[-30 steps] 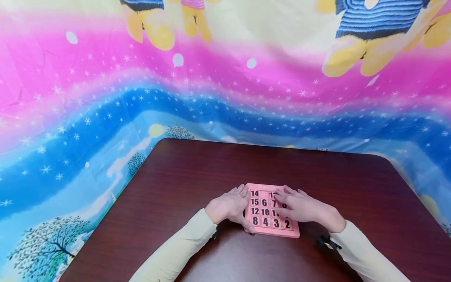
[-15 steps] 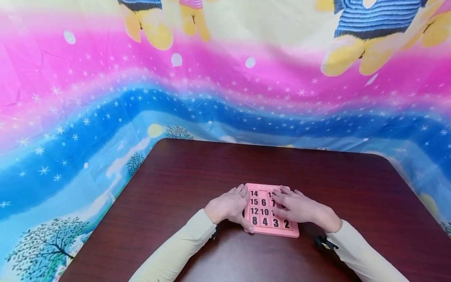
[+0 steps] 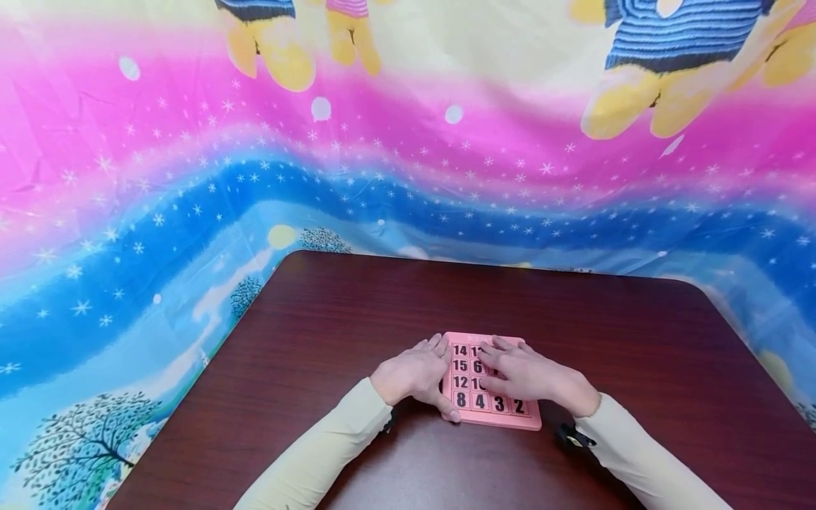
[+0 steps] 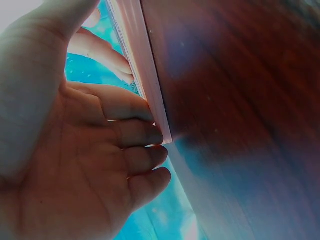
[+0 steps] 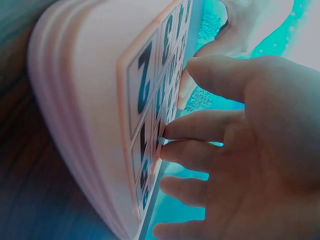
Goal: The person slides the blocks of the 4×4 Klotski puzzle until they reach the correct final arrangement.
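A pink sliding number puzzle (image 3: 491,418) lies flat on the table, its square tiles printed with black numbers. My left hand (image 3: 414,372) steadies the puzzle's left side, fingertips against the edge and thumb at the near left corner. In the left wrist view, the fingers of the left hand (image 4: 100,150) touch the board's side. Over the tiles reaches my right hand (image 3: 532,372), its fingertips on the upper middle ones and hiding several numbers. The right wrist view shows the right hand (image 5: 240,165) with spread fingers, one or two fingertips meeting the tile face.
The dark brown wooden table (image 3: 357,304) extends around the puzzle, with rounded far corners. A colourful printed curtain (image 3: 408,156) hangs behind and beside it. Both forearms wear pale sleeves, and a black strap (image 3: 576,435) shows under the right wrist.
My right hand has shifted left across the puzzle. In the top row, a tile starting with 1 has slid left into the gap beside 14. The left hand stays in place.
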A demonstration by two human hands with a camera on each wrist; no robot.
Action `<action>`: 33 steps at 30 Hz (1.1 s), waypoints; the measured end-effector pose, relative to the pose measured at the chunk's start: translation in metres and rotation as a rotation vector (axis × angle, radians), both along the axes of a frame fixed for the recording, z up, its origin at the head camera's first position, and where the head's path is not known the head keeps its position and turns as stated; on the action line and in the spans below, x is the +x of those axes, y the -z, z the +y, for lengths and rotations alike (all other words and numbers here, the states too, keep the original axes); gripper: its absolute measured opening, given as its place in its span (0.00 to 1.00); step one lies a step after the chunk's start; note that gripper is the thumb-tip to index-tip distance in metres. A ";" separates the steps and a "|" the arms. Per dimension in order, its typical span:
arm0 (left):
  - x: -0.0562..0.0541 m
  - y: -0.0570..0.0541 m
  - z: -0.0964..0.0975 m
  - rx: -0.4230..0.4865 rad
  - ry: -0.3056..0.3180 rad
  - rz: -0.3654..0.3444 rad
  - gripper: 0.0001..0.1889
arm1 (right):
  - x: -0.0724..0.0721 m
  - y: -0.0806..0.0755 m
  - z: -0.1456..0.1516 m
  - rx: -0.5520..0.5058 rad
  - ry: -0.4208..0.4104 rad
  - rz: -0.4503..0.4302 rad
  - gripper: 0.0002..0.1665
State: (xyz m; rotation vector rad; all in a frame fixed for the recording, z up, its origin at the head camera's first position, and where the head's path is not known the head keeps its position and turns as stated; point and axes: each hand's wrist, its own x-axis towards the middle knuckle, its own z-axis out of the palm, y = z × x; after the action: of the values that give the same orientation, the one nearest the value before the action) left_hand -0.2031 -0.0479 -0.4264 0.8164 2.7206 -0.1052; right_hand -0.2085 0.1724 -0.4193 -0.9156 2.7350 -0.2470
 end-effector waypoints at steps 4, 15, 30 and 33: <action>0.000 0.001 0.000 -0.004 -0.003 -0.002 0.66 | 0.000 -0.001 -0.003 0.003 -0.008 0.012 0.34; -0.001 0.002 0.000 -0.001 -0.003 0.001 0.66 | 0.004 -0.008 0.031 0.023 0.078 0.025 0.39; -0.001 0.001 -0.002 0.019 -0.015 -0.019 0.65 | 0.008 -0.003 0.051 0.028 0.089 -0.019 0.39; 0.000 0.001 -0.001 0.024 -0.020 -0.027 0.65 | 0.010 -0.002 0.051 0.031 0.098 -0.023 0.39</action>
State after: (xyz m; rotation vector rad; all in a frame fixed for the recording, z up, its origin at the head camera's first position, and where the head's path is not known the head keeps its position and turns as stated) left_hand -0.2033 -0.0486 -0.4276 0.7919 2.7092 -0.0571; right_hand -0.1985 0.2231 -0.4177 -0.7664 2.7585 -0.2307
